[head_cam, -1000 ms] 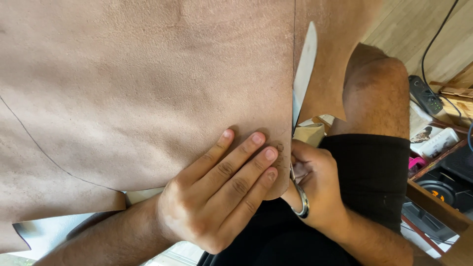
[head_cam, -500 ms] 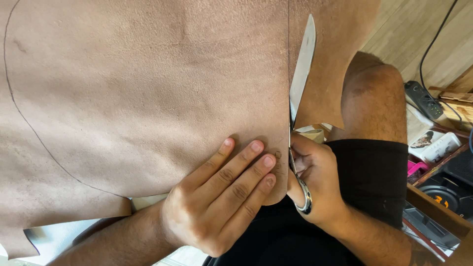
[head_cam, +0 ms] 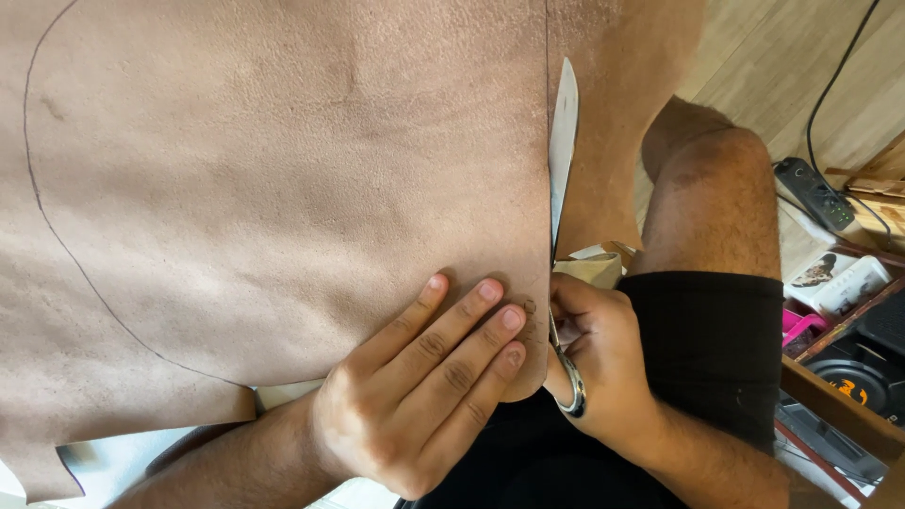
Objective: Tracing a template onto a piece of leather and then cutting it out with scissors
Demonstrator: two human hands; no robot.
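White printed box (head_cam: 837,280) by wooden shelf edge, far right

Wooden floor (head_cam: 754,57), black power strip (head_cam: 813,192) with cable (head_cam: 839,75), pink object (head_cam: 799,325), black speaker (head_cam: 853,382)

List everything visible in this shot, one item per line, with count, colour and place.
leather sheet: one, tan-brown with a curved pen line, fills the left and centre.
scissors: one pair, silver, blade pointing up along the sheet's right edge.
remote control: one, black, on the wooden floor at right.
cable: one, black, across the floor, upper right.
wooden shelf: one, brown, lower right, holding small items too unclear to tell.
shorts: one pair, black, lower centre-right.
knee: one, bare, right of the scissors.
left hand: pressed flat on the sheet's lower edge.
right hand: grips the scissors' handles.
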